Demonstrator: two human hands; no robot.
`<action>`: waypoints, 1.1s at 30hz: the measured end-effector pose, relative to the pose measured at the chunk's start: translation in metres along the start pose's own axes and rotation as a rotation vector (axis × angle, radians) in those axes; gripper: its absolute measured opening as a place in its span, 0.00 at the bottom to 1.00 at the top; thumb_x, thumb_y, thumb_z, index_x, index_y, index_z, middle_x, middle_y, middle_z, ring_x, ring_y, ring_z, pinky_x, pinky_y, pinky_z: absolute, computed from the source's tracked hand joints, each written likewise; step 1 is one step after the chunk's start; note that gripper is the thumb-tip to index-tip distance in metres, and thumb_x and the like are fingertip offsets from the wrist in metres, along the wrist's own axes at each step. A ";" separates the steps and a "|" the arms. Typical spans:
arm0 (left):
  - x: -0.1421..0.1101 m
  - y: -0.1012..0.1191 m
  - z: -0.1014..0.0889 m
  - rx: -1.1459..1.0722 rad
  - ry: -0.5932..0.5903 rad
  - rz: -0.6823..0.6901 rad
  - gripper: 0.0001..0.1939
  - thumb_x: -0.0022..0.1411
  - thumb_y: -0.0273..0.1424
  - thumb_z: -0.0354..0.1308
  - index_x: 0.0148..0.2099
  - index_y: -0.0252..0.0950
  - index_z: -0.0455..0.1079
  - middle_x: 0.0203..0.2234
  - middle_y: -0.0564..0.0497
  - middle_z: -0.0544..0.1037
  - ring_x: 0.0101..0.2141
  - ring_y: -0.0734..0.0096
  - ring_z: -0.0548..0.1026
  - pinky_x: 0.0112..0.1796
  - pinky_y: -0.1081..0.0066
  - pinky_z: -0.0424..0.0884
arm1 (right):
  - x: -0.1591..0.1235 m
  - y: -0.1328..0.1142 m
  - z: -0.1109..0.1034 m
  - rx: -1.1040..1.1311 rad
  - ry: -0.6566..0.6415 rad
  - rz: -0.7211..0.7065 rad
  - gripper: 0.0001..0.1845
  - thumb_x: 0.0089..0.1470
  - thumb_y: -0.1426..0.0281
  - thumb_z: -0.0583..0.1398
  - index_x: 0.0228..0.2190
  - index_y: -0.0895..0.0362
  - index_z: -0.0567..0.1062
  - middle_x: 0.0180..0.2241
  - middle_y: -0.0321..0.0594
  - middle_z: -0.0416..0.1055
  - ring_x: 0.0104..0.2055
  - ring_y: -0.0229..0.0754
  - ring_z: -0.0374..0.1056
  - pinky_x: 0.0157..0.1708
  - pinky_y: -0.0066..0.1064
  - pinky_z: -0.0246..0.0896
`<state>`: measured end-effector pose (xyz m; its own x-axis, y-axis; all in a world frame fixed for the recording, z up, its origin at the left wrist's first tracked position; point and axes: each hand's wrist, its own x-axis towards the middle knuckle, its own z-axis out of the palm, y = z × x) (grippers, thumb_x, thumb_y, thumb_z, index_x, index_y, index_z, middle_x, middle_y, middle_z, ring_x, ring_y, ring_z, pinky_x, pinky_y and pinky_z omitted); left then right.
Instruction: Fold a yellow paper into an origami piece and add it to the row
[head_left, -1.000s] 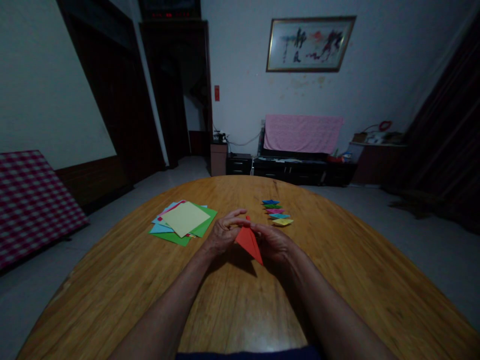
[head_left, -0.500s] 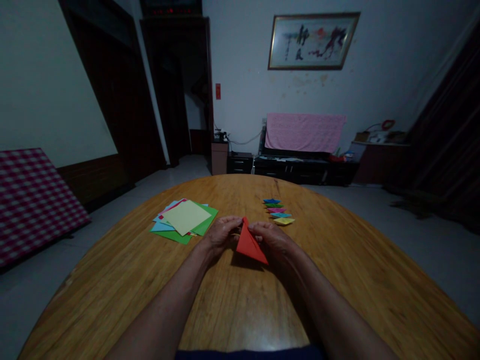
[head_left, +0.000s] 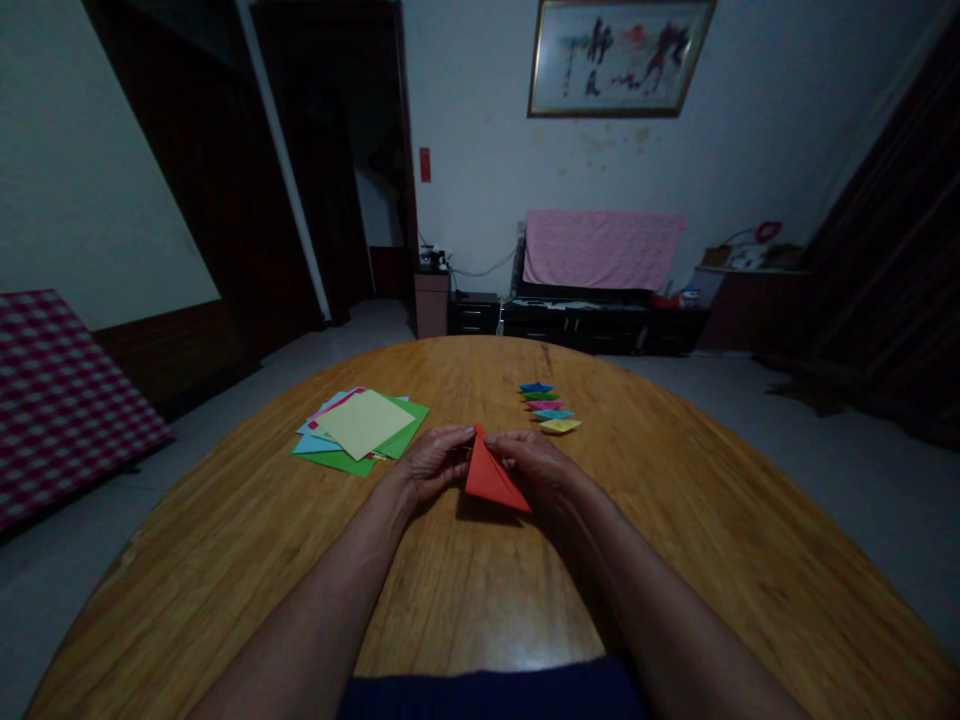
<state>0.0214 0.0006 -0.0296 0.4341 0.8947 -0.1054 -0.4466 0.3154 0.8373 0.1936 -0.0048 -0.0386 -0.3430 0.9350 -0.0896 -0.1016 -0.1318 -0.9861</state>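
Note:
A folded sheet of red paper (head_left: 492,480) is held between my two hands just above the table, its wide end toward me and its narrow tip pointing away. My left hand (head_left: 439,460) pinches it near the tip from the left. My right hand (head_left: 536,462) grips the right side close to the tip, thumb on top. The fingers underneath are partly hidden. Beyond my right hand lie several small folded paper boats in a row, the nearest a yellow paper boat (head_left: 560,426) and the farthest a blue paper boat (head_left: 536,387).
A loose stack of coloured paper sheets (head_left: 367,424) lies left of my hands, pale yellow on top. Everything rests on a round wooden table (head_left: 480,600). Past it stand a low black cabinet (head_left: 577,325) and a pink cloth (head_left: 600,248) draped over a screen.
The whole view has tilted slightly downward, so the scene sits a little higher and left. Both hands keep their hold on the red paper, with hardly any movement.

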 end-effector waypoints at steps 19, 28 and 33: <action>-0.001 -0.002 -0.008 -0.023 -0.038 -0.010 0.08 0.51 0.27 0.64 0.34 0.30 0.73 0.30 0.45 0.78 0.29 0.71 0.75 0.35 0.70 0.72 | -0.010 -0.015 0.008 -0.028 -0.032 0.000 0.12 0.46 0.63 0.62 0.20 0.57 0.70 0.16 0.33 0.62 0.17 0.31 0.51 0.19 0.26 0.40; -0.003 0.002 -0.003 0.016 -0.052 -0.028 0.09 0.48 0.27 0.65 0.34 0.30 0.74 0.28 0.46 0.78 0.29 0.72 0.75 0.33 0.72 0.70 | -0.004 -0.007 0.001 -0.072 -0.034 0.010 0.13 0.46 0.61 0.63 0.21 0.57 0.70 0.16 0.32 0.62 0.17 0.31 0.50 0.18 0.26 0.39; -0.002 0.001 -0.005 0.014 -0.062 -0.034 0.09 0.48 0.28 0.66 0.34 0.30 0.74 0.28 0.47 0.78 0.28 0.73 0.74 0.32 0.73 0.69 | -0.003 -0.004 0.000 -0.071 -0.043 0.006 0.12 0.46 0.62 0.63 0.22 0.57 0.71 0.18 0.33 0.64 0.18 0.31 0.51 0.19 0.26 0.41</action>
<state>0.0161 0.0009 -0.0318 0.4964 0.8622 -0.1012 -0.4199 0.3404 0.8413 0.1952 -0.0073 -0.0339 -0.3834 0.9191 -0.0909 -0.0337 -0.1123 -0.9931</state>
